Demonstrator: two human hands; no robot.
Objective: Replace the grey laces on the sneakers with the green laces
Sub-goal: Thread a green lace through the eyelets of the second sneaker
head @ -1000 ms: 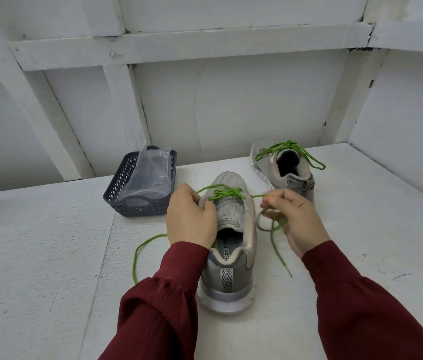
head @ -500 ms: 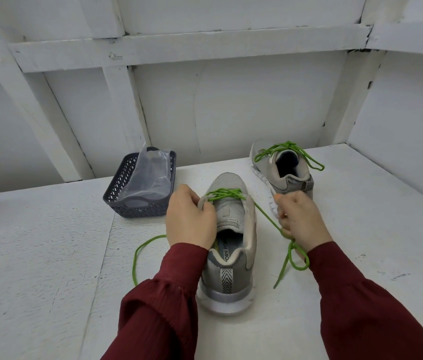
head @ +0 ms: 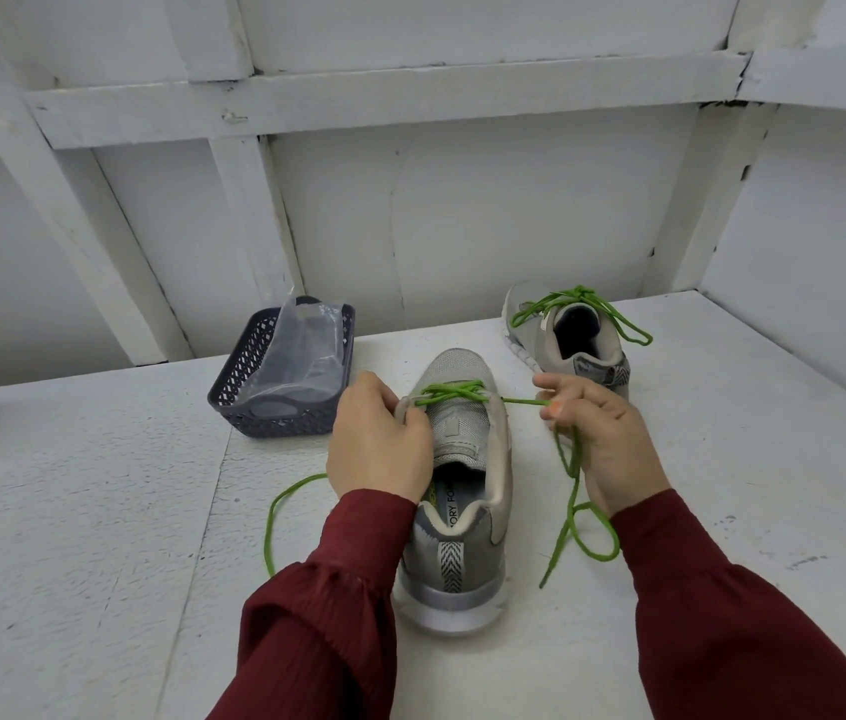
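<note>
A grey sneaker [head: 454,517] stands heel toward me in the middle of the white table, with a green lace [head: 449,393] crossed through its lower eyelets. My left hand [head: 378,441] grips the sneaker's left collar at the eyelets. My right hand [head: 600,439] pinches the lace's right end, which runs taut from the eyelets to my fingers and then hangs down in a loop onto the table. The left end of the lace trails loose on the table. A second grey sneaker [head: 569,337] with a tied green lace sits behind to the right.
A dark grey plastic basket [head: 254,407] holding a clear plastic bag [head: 306,350] stands at the back left of the near sneaker. White walls with beams close the table at the back and right. A dark object shows at the far left edge.
My right hand drew the right lace end out and back toward me, then rose again level with the eyelets, leaving the lace taut. My left hand stayed on the sneaker's collar.
</note>
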